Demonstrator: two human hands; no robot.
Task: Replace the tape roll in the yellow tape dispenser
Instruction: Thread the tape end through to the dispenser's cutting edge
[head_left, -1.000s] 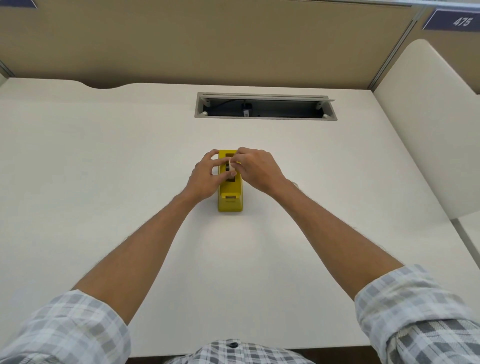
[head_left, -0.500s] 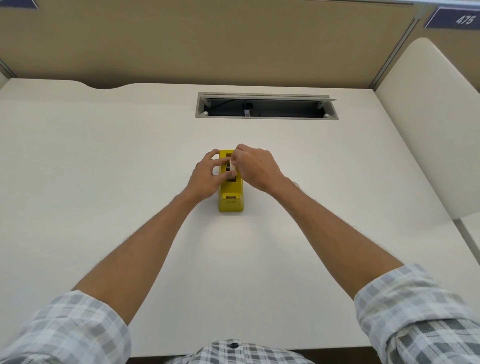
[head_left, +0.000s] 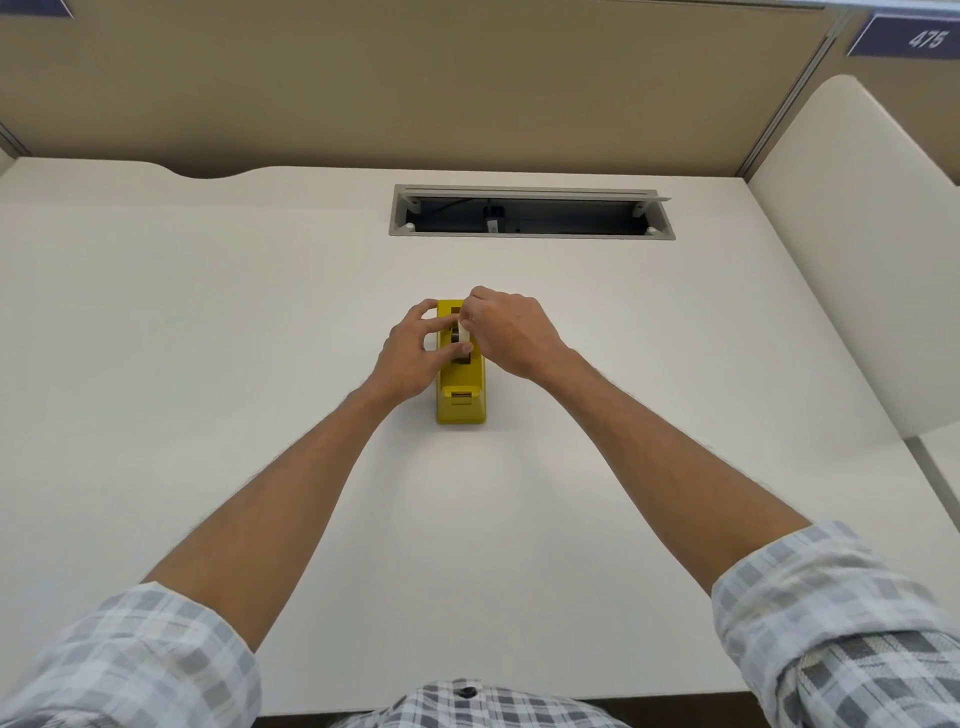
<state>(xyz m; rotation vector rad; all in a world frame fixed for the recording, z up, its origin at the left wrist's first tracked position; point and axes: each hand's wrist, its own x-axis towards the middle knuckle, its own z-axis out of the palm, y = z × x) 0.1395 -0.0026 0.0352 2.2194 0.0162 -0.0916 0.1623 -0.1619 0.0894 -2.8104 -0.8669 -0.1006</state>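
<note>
Yellow tape dispenser (head_left: 461, 387) stands mid-desk (head_left: 208, 364), cutter end toward 6 o'clock; left hand (head_left: 410, 353) grips its 9 o'clock side with thumb and fingers curled onto the top; right hand (head_left: 506, 332) comes in from 3 o'clock, fingertips pinching what looks like the pale tape roll (head_left: 464, 338) in the slot. Seating not confirmable, fingers hide the hub; judged risks: roll goes in skewed and jams against the slot walls if lowered off-axis; dispenser may tip toward 3 o'clock if the right hand pulls while the left grip slackens; loose tape end could stick to fingers.
</note>
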